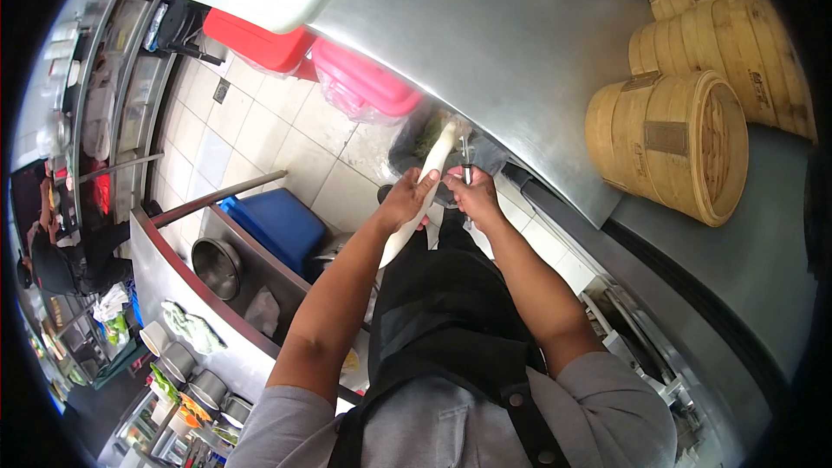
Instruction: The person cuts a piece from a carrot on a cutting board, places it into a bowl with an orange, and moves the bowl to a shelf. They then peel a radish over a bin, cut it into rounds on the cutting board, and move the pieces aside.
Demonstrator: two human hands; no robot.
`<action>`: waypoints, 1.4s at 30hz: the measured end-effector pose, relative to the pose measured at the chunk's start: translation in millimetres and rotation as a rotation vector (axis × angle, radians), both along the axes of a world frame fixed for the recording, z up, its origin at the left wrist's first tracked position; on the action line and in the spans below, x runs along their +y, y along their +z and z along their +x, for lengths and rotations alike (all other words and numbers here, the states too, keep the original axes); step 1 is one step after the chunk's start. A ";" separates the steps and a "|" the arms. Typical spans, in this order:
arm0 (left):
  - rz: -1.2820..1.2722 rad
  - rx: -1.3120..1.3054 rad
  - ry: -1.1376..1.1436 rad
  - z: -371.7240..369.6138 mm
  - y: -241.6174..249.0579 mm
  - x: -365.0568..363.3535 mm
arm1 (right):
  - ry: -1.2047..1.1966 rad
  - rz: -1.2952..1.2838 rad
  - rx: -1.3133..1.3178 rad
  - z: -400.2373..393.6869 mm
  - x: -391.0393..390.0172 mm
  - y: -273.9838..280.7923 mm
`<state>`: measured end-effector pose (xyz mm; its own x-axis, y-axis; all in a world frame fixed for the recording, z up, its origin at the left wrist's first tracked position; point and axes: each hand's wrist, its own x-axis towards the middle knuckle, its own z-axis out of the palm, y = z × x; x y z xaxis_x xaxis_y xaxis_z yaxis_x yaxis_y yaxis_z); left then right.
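My left hand [406, 199] is wrapped around the middle of a long white daikon radish [442, 147]. One end of the radish points away from me over a bin [400, 154] lined with a dark bag, and its other end reaches back under my left forearm. Close to its right side, my right hand [475, 194] grips a peeler [465, 154] with a metal head and a dark handle. The peeler's head stands beside the far part of the radish. Some greenish scraps [426, 137] lie in the bin below.
A steel counter [485, 43] borders the bin, with bamboo steamers [641, 139] on the right. Red [256, 39] and pink [364, 78] lidded tubs stand on the tiled floor. A blue container [273, 225] and metal bowl [216, 267] are at left. Another person [82, 256] is far left.
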<state>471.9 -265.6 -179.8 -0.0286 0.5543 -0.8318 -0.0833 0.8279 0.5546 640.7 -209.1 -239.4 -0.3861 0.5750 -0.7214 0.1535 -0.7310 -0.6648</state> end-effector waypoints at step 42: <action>-0.164 -0.193 0.313 -46.4 4.1 -43.2 | 0.483 0.341 -0.438 15.7 15.6 -48.4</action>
<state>425.5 -308.8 -175.7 -0.0094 0.4031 -0.9151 -0.4357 0.8221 0.3666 656.4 -193.5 -287.7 -0.3701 0.6337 -0.6793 0.7098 -0.2788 -0.6469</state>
